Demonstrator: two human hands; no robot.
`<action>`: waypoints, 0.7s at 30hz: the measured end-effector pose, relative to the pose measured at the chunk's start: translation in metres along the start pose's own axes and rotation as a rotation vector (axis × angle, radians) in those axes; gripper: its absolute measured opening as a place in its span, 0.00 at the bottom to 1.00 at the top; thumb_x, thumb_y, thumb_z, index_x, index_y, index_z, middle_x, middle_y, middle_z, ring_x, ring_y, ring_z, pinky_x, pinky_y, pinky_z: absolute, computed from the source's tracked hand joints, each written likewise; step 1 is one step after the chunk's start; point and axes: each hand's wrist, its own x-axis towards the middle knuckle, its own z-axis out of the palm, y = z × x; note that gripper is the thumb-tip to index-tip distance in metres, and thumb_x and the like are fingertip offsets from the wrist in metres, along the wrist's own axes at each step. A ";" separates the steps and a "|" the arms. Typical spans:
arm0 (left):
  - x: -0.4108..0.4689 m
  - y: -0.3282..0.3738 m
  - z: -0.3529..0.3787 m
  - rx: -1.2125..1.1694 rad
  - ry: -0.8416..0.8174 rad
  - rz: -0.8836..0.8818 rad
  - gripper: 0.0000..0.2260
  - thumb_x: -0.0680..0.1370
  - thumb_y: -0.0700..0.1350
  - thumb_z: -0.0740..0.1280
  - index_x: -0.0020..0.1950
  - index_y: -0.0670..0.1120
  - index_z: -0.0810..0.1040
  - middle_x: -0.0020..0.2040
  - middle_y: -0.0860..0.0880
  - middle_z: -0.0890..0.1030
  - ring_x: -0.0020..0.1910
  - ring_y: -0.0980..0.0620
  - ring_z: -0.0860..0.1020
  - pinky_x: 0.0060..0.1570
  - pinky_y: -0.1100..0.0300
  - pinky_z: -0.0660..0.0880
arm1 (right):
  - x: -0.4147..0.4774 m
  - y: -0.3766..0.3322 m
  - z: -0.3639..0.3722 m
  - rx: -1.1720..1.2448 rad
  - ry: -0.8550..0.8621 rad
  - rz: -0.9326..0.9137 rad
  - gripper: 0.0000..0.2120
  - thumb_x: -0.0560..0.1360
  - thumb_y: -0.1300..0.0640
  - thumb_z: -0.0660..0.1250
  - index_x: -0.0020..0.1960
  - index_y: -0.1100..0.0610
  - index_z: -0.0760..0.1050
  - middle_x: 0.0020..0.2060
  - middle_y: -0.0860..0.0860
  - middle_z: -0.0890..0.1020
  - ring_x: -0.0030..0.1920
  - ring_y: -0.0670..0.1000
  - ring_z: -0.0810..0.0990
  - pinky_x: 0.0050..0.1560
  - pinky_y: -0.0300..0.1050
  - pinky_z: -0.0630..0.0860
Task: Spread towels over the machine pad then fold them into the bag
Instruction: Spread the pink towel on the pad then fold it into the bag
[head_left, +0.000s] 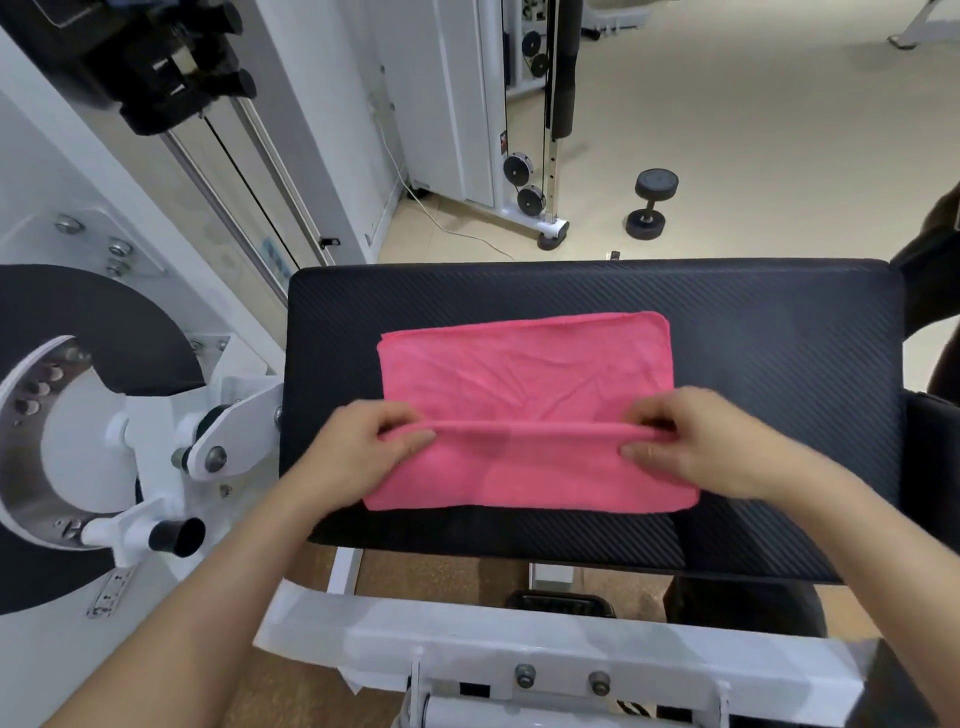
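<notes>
A pink towel (524, 384) lies flat at the centre of the frame on the black machine pad (779, 332). The left hand (363, 447) and right hand (691, 441) each pinch a raised fold running across its lower half. A dumbbell (649, 202) rests on the floor (779, 130) at upper right.

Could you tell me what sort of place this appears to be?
Most likely a gym: a dumbbell stands on the floor, a cable machine with pulleys is behind, and the pink towel lies on a black machine pad.
</notes>
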 end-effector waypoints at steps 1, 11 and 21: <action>0.008 0.002 -0.006 -0.028 0.052 0.000 0.04 0.77 0.46 0.70 0.48 0.54 0.83 0.41 0.60 0.81 0.42 0.64 0.76 0.45 0.63 0.72 | 0.007 0.001 -0.006 0.005 0.094 0.001 0.04 0.74 0.56 0.71 0.42 0.49 0.77 0.32 0.44 0.78 0.35 0.42 0.75 0.36 0.36 0.68; 0.057 0.005 -0.011 -0.023 0.515 -0.109 0.04 0.76 0.47 0.71 0.49 0.51 0.84 0.44 0.57 0.81 0.47 0.57 0.78 0.48 0.61 0.72 | 0.049 0.014 -0.010 -0.093 0.628 0.103 0.09 0.78 0.59 0.63 0.56 0.56 0.78 0.50 0.52 0.81 0.51 0.56 0.78 0.50 0.48 0.69; 0.064 0.006 -0.003 0.066 0.610 -0.113 0.10 0.78 0.49 0.68 0.55 0.47 0.83 0.46 0.54 0.82 0.47 0.57 0.76 0.49 0.61 0.69 | 0.059 0.022 -0.006 -0.263 0.655 0.045 0.09 0.81 0.59 0.59 0.56 0.61 0.76 0.48 0.57 0.79 0.43 0.62 0.78 0.40 0.51 0.70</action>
